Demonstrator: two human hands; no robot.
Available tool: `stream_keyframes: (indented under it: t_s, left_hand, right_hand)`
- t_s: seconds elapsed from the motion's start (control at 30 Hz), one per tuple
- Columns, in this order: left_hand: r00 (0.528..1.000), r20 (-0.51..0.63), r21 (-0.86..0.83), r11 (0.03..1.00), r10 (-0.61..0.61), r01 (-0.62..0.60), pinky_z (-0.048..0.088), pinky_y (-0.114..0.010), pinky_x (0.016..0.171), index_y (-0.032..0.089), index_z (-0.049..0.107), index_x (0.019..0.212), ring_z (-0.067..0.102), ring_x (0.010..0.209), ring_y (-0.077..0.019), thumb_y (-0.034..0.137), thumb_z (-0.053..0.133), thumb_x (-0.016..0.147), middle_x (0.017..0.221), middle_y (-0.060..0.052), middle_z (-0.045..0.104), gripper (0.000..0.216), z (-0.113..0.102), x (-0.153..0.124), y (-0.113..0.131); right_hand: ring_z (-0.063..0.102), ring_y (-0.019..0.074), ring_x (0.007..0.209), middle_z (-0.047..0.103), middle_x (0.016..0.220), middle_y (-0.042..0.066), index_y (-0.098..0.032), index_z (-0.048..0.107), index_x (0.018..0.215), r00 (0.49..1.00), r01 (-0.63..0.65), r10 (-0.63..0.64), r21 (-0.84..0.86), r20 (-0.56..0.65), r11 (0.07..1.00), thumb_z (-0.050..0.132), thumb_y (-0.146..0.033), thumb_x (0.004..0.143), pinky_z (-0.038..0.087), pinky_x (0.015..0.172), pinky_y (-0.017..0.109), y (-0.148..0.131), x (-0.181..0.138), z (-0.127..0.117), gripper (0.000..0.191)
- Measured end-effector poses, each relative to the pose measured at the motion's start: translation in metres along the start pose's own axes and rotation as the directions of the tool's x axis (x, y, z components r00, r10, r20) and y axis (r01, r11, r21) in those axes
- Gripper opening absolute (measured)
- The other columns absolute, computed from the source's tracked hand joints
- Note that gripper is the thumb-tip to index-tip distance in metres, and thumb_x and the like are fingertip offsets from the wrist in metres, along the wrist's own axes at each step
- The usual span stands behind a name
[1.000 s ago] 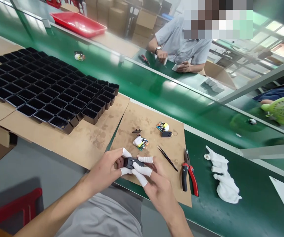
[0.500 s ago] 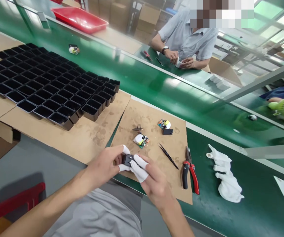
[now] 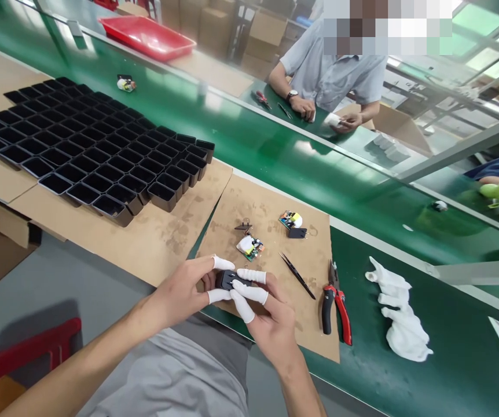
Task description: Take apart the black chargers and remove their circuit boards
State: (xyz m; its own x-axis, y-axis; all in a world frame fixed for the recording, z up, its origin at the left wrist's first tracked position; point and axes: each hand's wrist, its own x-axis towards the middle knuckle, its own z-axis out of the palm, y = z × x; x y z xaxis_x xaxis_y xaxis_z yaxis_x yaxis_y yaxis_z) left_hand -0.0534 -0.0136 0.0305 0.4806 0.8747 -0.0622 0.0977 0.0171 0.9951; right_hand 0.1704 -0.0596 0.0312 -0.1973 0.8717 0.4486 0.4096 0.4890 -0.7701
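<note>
Red-and-black pliers [image 3: 333, 288] straddle the right edge of the cardboard mat [image 3: 271, 301], with dark tweezers [image 3: 298, 275] lying just inside it. On the green tabletop [image 3: 364, 353], right of that edge — a crumpled white bundle [image 3: 408, 339]. A red tray [image 3: 147, 39] rests by the far edge of the green belt [image 3: 267, 150]; farther right along that edge, a grey-shirted co-worker [image 3: 331, 75] holds something white. Below the tabletop's near edge, leftward — a red stool [image 3: 24, 357].
</note>
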Motion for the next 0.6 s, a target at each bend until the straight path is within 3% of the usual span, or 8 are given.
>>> stream_keyframes:
  t_s: [0.27,0.43,0.6]
  left_hand:
    - [0.998,0.023,-0.041,0.998,0.057,-0.056,0.054,-0.027,0.074,0.022,0.081,0.116,0.064,0.078,-0.0157,0.025,0.081,0.097,0.094,-0.001,0.074,0.02,-0.003,-0.007,0.023]
    - [1.0,0.015,0.019,1.0,-0.024,0.024,0.053,-0.027,0.075,0.02,0.078,0.104,0.065,0.079,-0.0155,0.018,0.079,0.091,0.09,0.001,0.073,0.013,0.0,0.003,0.01]
    - [1.0,0.001,0.024,1.0,-0.007,0.007,0.055,-0.027,0.075,0.019,0.078,0.106,0.066,0.079,-0.016,0.023,0.081,0.092,0.091,0.0,0.075,0.015,0.001,0.007,0.001]
  right_hand:
    - [0.08,0.0234,0.115,0.069,0.139,0.014,-0.033,0.078,0.144,0.995,0.074,-0.071,-0.037,0.071,0.997,0.071,-0.002,0.105,0.072,0.094,0.037,-0.02,0.0,-0.022,0.051]
    - [0.077,0.031,0.131,0.075,0.133,0.017,-0.028,0.068,0.157,0.965,0.224,-0.186,-0.212,0.185,0.951,0.066,-0.003,0.108,0.073,0.1,0.046,-0.003,-0.002,-0.022,0.055]
    - [0.072,0.0354,0.142,0.076,0.138,0.02,-0.025,0.058,0.166,0.933,0.326,-0.26,-0.28,0.249,0.903,0.059,0.0,0.108,0.073,0.103,0.052,0.008,-0.003,-0.024,0.063]
